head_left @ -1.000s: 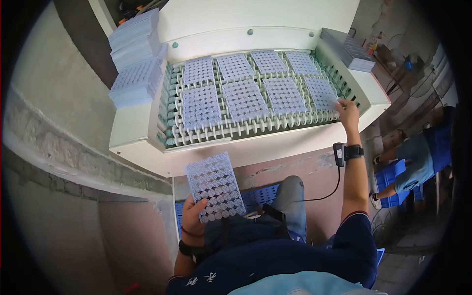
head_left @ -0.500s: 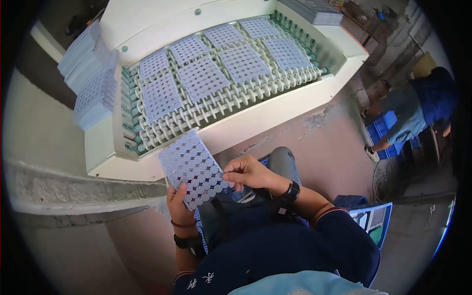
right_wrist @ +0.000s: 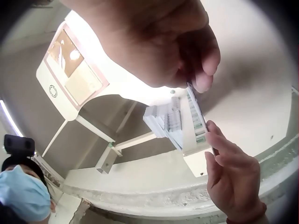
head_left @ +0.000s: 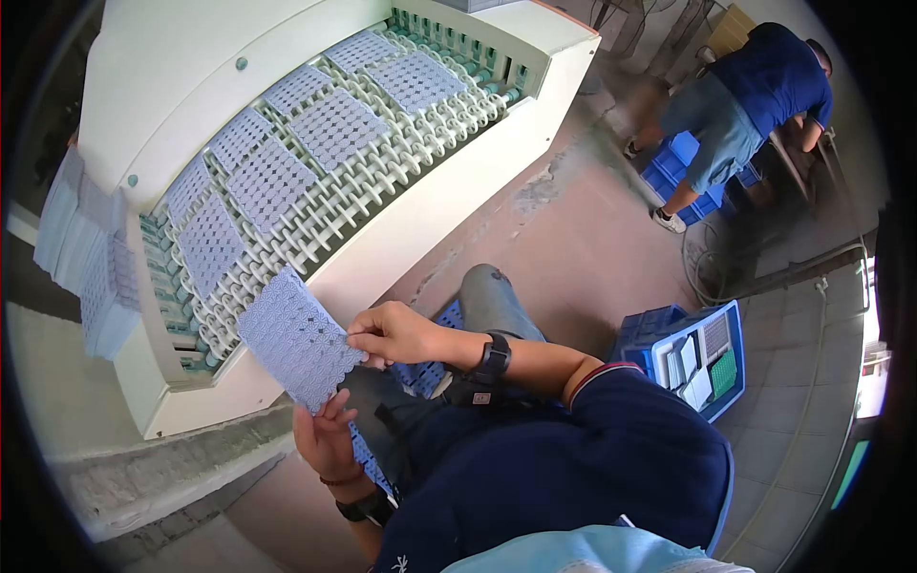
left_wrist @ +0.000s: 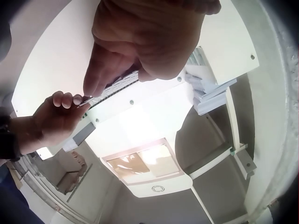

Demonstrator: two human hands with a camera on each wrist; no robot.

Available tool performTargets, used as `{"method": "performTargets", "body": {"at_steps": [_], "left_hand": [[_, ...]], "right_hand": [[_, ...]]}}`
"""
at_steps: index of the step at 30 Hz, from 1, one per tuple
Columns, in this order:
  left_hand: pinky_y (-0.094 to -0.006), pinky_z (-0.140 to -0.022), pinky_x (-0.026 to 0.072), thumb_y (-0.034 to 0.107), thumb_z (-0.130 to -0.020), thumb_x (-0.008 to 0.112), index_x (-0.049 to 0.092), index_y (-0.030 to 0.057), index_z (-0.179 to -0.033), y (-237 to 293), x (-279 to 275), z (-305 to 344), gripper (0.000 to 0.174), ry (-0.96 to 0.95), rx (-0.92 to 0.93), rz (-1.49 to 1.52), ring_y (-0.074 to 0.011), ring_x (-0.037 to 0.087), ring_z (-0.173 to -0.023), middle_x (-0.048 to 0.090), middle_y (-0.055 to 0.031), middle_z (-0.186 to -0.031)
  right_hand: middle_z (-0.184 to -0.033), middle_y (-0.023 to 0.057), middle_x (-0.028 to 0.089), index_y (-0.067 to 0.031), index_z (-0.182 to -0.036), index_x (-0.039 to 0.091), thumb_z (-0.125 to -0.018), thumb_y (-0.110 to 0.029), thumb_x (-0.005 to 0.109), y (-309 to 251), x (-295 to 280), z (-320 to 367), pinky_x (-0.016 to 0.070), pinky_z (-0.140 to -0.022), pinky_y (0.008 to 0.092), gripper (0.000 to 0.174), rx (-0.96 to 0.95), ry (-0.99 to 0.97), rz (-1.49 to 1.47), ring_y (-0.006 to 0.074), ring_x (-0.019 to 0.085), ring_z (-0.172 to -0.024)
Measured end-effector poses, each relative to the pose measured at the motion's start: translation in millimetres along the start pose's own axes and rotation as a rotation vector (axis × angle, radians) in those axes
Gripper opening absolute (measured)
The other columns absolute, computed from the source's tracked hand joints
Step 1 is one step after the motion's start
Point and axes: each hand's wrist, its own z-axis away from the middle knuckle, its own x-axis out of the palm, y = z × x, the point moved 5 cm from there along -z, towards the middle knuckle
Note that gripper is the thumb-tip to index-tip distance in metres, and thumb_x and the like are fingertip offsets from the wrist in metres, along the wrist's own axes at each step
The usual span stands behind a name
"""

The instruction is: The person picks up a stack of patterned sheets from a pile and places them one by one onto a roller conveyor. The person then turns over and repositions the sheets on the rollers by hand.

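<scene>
I should hold this thin patterned sheet (head_left: 294, 334) softly by its edges, so it won't bend (it looks easy to bend). My right hand (head_left: 406, 332) reaches across and pinches one edge, thumb and finger closed. My left hand (head_left: 325, 441) seems to hold the low end loosely, palm up. The sheet tilts in front of the roller conveyor (head_left: 377, 177).

Count: perforated sheets (head_left: 336, 129) on roller bed (head_left: 374, 180), 8, in 2 rows of 4. Perforated sheet at hands (head_left: 396, 334), 1. Hands, 2. Black wristbands (head_left: 495, 355), 2. Bending person (head_left: 755, 95), 1.
</scene>
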Motion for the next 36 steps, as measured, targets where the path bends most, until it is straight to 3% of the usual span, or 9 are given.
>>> {"method": "performTargets", "body": {"at_steps": [2, 7, 12, 25, 31, 33, 34, 36], "left_hand": [[-0.0391, -0.064, 0.0555, 0.021, -0.094, 0.032, 0.038, -0.0063, -0.121, 0.5, 3.5, -1.8, 0.039, 0.018, 0.021, 0.014, -0.0362, 0.059, -0.092, 0.057, -0.0228, -0.106], [-0.0421, -0.065, 0.0554, 0.019, -0.094, 0.034, 0.041, -0.0058, -0.116, 0.4, -9.4, -6.6, 0.034, 0.054, 0.016, 0.097, -0.0385, 0.06, -0.09, 0.058, -0.0258, -0.103], [-0.04, -0.065, 0.0548, 0.023, -0.094, 0.037, 0.043, -0.0035, -0.114, 20.6, -11.4, -15.4, 0.034, 0.09, 0.057, -0.041, -0.035, 0.062, -0.087, 0.059, -0.0258, -0.098], [-0.0374, -0.066, 0.0545, 0.022, -0.094, 0.036, 0.045, -0.0033, -0.112, 53.9, -7.5, -50.9, 0.032, 0.102, 0.126, -0.062, -0.0319, 0.062, -0.087, 0.059, -0.0258, -0.099], [-0.0378, -0.065, 0.0545, 0.025, -0.094, 0.038, 0.047, -0.0033, -0.11, 52.4, -14.8, -56.9, 0.034, 0.157, 0.084, -0.011, -0.0329, 0.061, -0.091, 0.058, -0.0267, -0.102], [-0.0356, -0.063, 0.0546, 0.026, -0.093, 0.041, 0.049, -0.0022, -0.107, 52.3, -9.6, -48.0, 0.033, 0.236, -0.038, -0.069, -0.0303, 0.063, -0.085, 0.061, -0.0242, -0.096], [-0.0356, -0.063, 0.0546, 0.026, -0.093, 0.041, 0.049, -0.0022, -0.107, 58.7, -8.7, -40.6, 0.033, 0.254, -0.013, -0.083, -0.0303, 0.063, -0.085, 0.061, -0.0242, -0.096], [-0.0325, -0.062, 0.0544, 0.025, -0.092, 0.045, 0.05, -0.0016, -0.105, 69.3, -2.0, -26.7, 0.031, 0.283, -0.051, -0.493, -0.0255, 0.064, -0.078, 0.063, -0.0198, -0.087]], "right_hand": [[-0.061, 0.0047, 0.059, 0.0032, -0.083, 0.06, -0.085, -0.013, 0.055, -8.3, -6.9, 3.2, 0.0447, -0.047, 0.0226, 0.017, -0.094, 0.066, 0.199, 0.0081, 0.055, -0.048], [-0.063, 0.0026, 0.059, 0.0021, -0.088, 0.062, -0.086, -0.014, 0.055, -8.7, -36.6, 12.3, 0.043, -0.044, 0.0192, 0.018, 0.052, 0.218, 0.076, 0.0055, 0.054, -0.05], [-0.057, 0.0004, 0.055, 0.0026, -0.088, 0.062, -0.086, -0.016, 0.059, 3.7, -85.6, 14.7, 0.038, -0.041, 0.0169, 0.02, -0.034, 0.398, -0.005, 0.0044, 0.048, -0.045], [-0.058, 0.0013, 0.056, 0.0021, -0.084, 0.063, -0.085, -0.018, 0.06, -9.3, -89.4, -35.2, 0.0357, -0.039, 0.0176, 0.02, -0.06, 0.4, -0.051, 0.0052, 0.047, -0.043], [-0.068, 0.0079, 0.062, 0.0025, -0.089, 0.062, -0.087, -0.021, 0.057, -4.1, -95.2, -30.4, 0.0392, -0.039, 0.0178, 0.024, -0.053, 0.428, -0.133, 0.0076, 0.05, -0.044], [-0.068, 0.0072, 0.062, 0.0016, -0.09, 0.063, -0.088, -0.023, 0.054, 3.4, -103.0, -24.7, 0.0379, -0.039, 0.0176, 0.026, -0.062, 0.428, -0.121, 0.0072, 0.049, -0.043], [-0.067, 0.0064, 0.062, 0.0016, -0.089, 0.063, -0.088, -0.023, 0.054, 6.3, -106.9, -20.3, 0.0364, -0.039, 0.0173, 0.026, -0.053, 0.446, -0.108, 0.007, 0.049, -0.043], [-0.062, 0.0049, 0.059, 0.0004, -0.085, 0.062, -0.088, -0.023, 0.055, 9.9, -114.4, -11.8, 0.0344, -0.037, 0.0176, 0.025, -0.054, 0.461, -0.125, 0.0067, 0.048, -0.042]]}}
